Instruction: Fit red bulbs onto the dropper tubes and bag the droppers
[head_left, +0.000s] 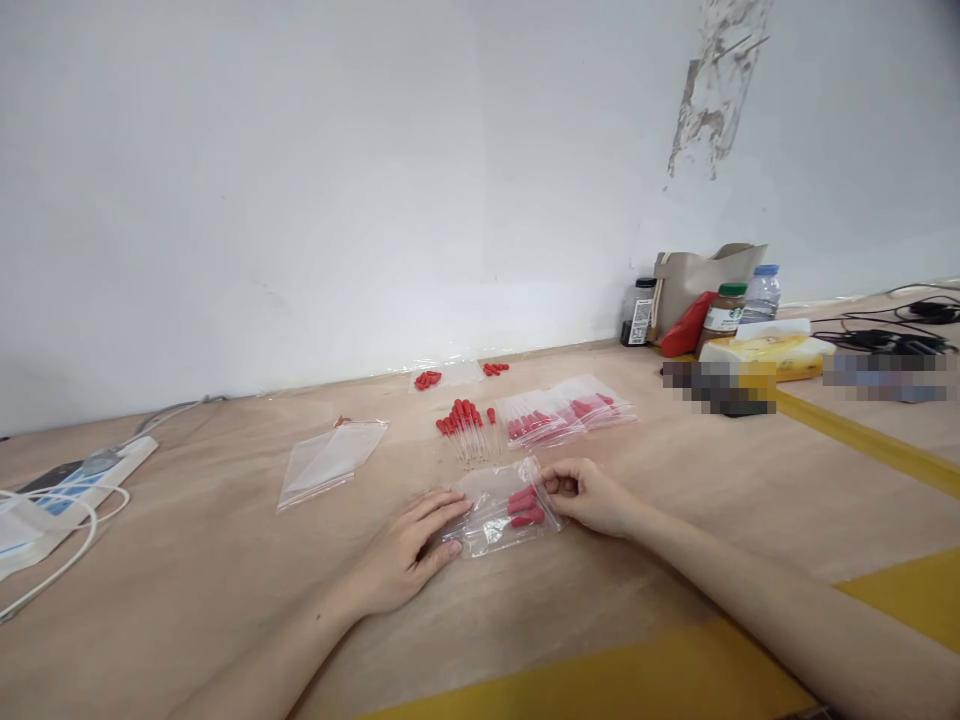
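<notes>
A clear zip bag (487, 530) lies on the table between my hands, with a few red-bulbed droppers inside, their bulbs at its right end. My left hand (409, 550) rests at the bag's left end, fingers stretched and thumb apart, fingertips touching the plastic. At the other end, my right hand (592, 497) pinches the bag's edge between thumb and fingers. Just beyond the bag is a loose bunch of glass droppers (466, 425) with red rubber bulbs. Filled zip bags (559, 412) overlap to the right of that bunch.
Flat clear bags (330, 462) lie to the left. Loose red bulbs (427, 380) sit near the wall. A white cable (94, 520) and power strip are far left. Bottles, a beige bag (701, 285), a tissue pack (765, 352) and black cables (892, 343) stand or lie at right.
</notes>
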